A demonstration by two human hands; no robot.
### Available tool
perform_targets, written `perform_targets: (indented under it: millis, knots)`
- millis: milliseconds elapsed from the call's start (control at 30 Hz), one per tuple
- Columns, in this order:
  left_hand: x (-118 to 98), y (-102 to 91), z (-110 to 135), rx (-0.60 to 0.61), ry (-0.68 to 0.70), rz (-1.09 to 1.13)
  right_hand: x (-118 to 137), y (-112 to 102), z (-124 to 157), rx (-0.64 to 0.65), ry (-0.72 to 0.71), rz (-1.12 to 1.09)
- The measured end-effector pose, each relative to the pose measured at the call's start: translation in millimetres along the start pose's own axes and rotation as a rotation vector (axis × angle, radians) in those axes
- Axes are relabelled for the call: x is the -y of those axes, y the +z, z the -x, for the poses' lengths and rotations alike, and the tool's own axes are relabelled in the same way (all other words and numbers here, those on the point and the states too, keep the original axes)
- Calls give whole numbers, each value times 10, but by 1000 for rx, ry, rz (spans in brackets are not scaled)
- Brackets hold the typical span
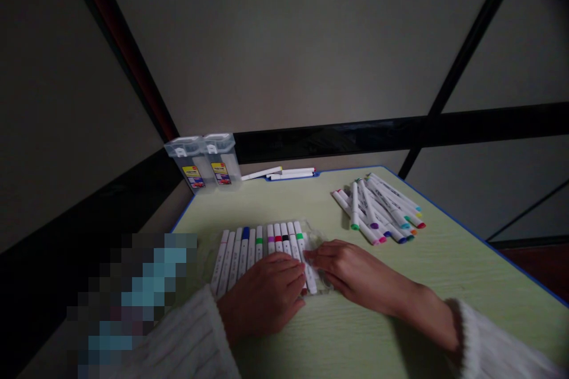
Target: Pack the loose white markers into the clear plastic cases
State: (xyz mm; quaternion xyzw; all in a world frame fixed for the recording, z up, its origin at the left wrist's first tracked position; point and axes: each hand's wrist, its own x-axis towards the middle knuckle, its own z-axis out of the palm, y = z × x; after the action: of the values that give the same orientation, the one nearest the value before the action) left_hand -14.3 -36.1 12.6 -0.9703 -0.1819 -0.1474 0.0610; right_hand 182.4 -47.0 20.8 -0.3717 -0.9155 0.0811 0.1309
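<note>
A row of white markers [232, 260] with coloured bands lies side by side in a clear plastic tray [319, 231] on the table. My left hand [269, 290] reaches over the row's near part, its fingers closed around the lower end of a marker; a brownish-red end shows below the fingertips. From the right, my right hand [349, 269] has its fingers bent together against the rightmost marker [307, 266], which has a green band and slants slightly. Its lower fingers rest by the tray's right edge. Both palms are hidden, and my left hand covers several marker ends.
A loose pile of capped markers [377, 207] lies on the right of the blue-edged table [275, 204]. Several more white markers [291, 173] lie on a blue holder [271, 179] at the back edge. Two clear lidded boxes [202, 160] stand at the back left, against the wall.
</note>
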Motion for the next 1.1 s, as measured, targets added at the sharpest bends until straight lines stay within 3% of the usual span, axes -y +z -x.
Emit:
perform_targets:
  millis: [467, 933, 1100]
  knots:
    - [9, 14, 20, -29, 62, -60, 17, -18, -6, 9, -7, 23]
    - [34, -54, -11, 77, -38, 52, 21, -24, 1, 15, 13, 15]
    - [48, -26, 14, 28, -26, 47, 10, -9, -1, -1, 1, 14]
